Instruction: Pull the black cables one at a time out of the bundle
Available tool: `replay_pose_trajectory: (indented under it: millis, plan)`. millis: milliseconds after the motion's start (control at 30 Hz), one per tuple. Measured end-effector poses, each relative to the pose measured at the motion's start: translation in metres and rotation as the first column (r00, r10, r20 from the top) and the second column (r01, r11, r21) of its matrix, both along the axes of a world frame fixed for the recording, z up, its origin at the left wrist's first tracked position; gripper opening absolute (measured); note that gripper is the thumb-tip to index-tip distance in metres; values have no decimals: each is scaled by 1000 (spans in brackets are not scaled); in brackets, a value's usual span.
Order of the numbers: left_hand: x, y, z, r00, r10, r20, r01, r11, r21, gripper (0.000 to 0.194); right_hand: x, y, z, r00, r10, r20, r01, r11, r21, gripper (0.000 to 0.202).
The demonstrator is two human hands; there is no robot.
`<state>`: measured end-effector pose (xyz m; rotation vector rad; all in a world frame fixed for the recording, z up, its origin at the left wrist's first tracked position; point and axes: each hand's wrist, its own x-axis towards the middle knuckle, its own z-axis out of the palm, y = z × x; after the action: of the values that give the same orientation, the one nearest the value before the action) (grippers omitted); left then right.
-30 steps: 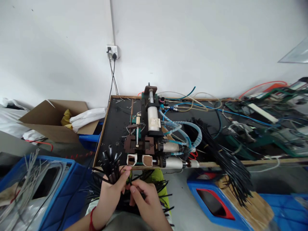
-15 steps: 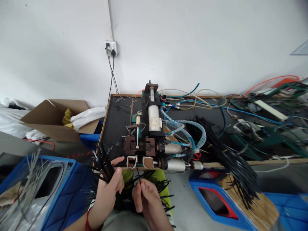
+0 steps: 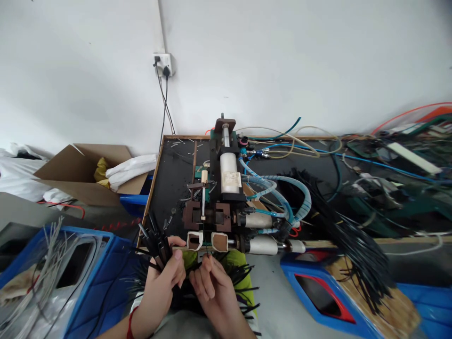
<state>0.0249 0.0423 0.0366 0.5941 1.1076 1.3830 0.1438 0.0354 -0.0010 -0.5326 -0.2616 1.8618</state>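
Tabletop (image 3: 167, 183): black, wood-edged, ahead of both grips and running far to their right; pale offcuts at its rear left corner. Wall (image 3: 282, 61): white, beyond the tabletop. Socket (image 3: 162, 64): on the wall, ahead and left of the grips; two black plugs fitted. Pneumatic machine (image 3: 229, 172): white cylinders and blue-banded hoses, directly ahead of the right grip.

Left grip (image 3: 159, 285): fingers closed round a bundle of black cables (image 3: 157, 245), ends upward. Right grip (image 3: 213, 285): narrow pinch on a single black cable (image 3: 207, 249), its upper end reaching between two white-edged blocks (image 3: 219, 242) at the machine's front; contact with them cannot be told. Sheaf of black cables (image 3: 348, 240): on the tabletop, well right of the right grip, loose ends hanging past the front edge.

Cardboard box (image 3: 67, 190): open, beyond and well left of the left grip; contains yellow material and a white wrapped article, the latter extending over its flap. Left blue crate (image 3: 115, 240): left of the left grip; contains pale wires, clear plastic sheeting, tan cloth. Right blue crate (image 3: 291, 273): right of the right grip; a brown sheet beside or upon it.
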Motion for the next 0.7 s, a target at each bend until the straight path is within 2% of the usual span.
replay_pose_trajectory:
  millis: [200, 333, 433, 600, 700]
  plan:
    - [1, 2, 2, 1000, 8, 1, -8, 1000, -3, 35, -2, 3, -1, 999, 15, -40, -16, 1000, -26, 31]
    - [2, 3, 3, 999, -11, 46, 10, 1000, 22, 34, -2, 3, -1, 1000, 25, -3, -25, 999, -42, 33]
    - [0, 2, -1, 995, -28, 92, 24, 998, 52, 31, -3, 3, -2, 1000, 22, 4, -21, 999, -49, 34]
    - [-3, -1, -10, 984, -34, 174, 24, 998, 55, 39, -7, 2, -2, 999, 20, 45, -18, 999, -42, 33]
    - [-3, -3, -11, 985, -16, 170, 11, 999, 32, 32, -8, 2, -1, 998, 2, 66, 0, 1000, -25, 33]
